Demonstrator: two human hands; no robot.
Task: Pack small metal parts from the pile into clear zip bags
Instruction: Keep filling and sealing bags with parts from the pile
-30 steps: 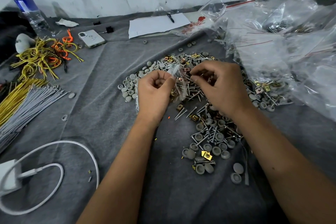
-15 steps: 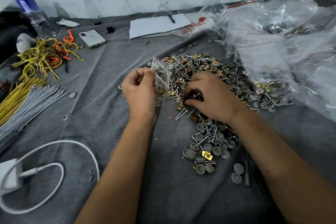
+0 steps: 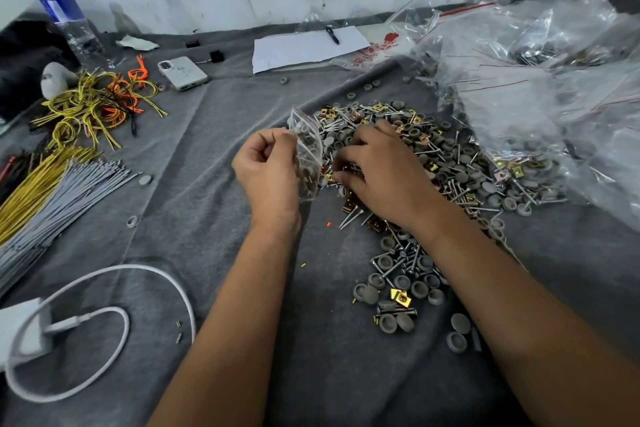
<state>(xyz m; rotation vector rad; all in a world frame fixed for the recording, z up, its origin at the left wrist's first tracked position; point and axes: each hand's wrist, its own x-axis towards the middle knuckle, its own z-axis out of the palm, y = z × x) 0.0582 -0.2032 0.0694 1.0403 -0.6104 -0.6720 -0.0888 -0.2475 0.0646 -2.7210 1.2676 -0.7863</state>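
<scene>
Here a wrinkled grey cloth (image 3: 214, 204) covers the whole work surface. At the far right lies a big heap of clear plastic zip bags (image 3: 540, 87), some with red seal lines, several already holding parts. Beside it, in the middle, spreads the pile of small metal parts (image 3: 460, 163): silver nails, grey round caps and gold-coloured square clips, trailing towards the near edge. On the left lie a bundle of grey and yellow ties (image 3: 45, 191) and, farther back, a tangle of yellow and orange wire loops (image 3: 93, 104). A white charging cable (image 3: 145, 274) curls at the near left. A white sheet of paper (image 3: 308, 47) with a black pen on it rests near the wall, and a white phone (image 3: 183, 73) lies face down to its left. A clear water bottle with a blue label (image 3: 71, 28) stands at the far left.

The left hand (image 3: 268, 173) has its fingers curled and pinches the small clear zip bag (image 3: 306, 152), holding it upright at the pile's left edge; grey caps show inside it. The right hand (image 3: 384, 166) rests on the pile just beside the bag, fingers curled down into the parts; whether it grips any I cannot tell.
</scene>
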